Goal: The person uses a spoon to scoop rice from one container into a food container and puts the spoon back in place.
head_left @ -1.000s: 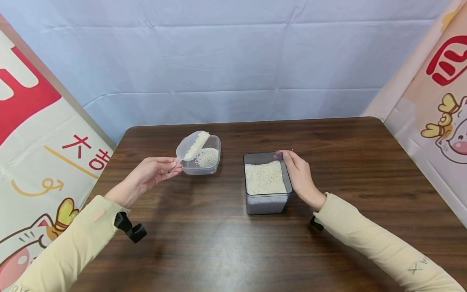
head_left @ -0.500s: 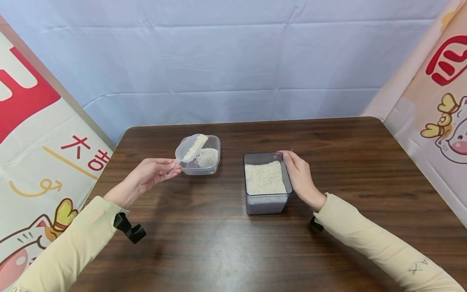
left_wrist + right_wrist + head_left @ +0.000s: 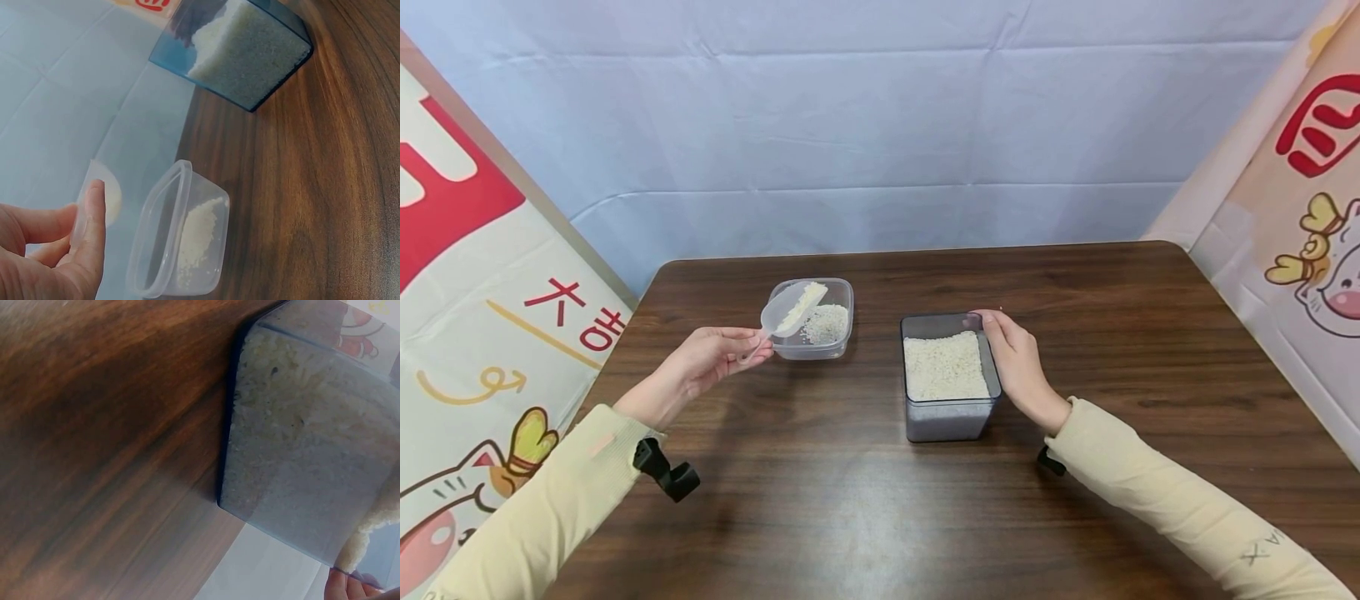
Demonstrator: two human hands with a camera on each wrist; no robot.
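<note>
My left hand (image 3: pixel 718 354) pinches the handle of a translucent plastic scoop (image 3: pixel 781 308) with white rice in it. The scoop is tilted above the left part of a small clear plastic box (image 3: pixel 842 343). A small heap of rice (image 3: pixel 199 237) lies on the box's floor, plain in the left wrist view. My right hand (image 3: pixel 1018 362) holds a tall, smoky see-through container (image 3: pixel 951 421) by its right rim. Rice (image 3: pixel 946 367) fills most of that container. In the right wrist view only the right hand's fingertips (image 3: pixel 350 587) show at the rim.
Both containers stand on a dark wood-grain table (image 3: pixel 850 517), apart from each other. A pale cloth backdrop (image 3: pixel 880 150) hangs behind the table's far edge. Printed banners flank it on the left (image 3: pixel 490 250) and right (image 3: pixel 1300 275).
My left hand has lowered the scoop slightly towards the small box and tilted it a little. The right hand and the tall container have stayed in place.
</note>
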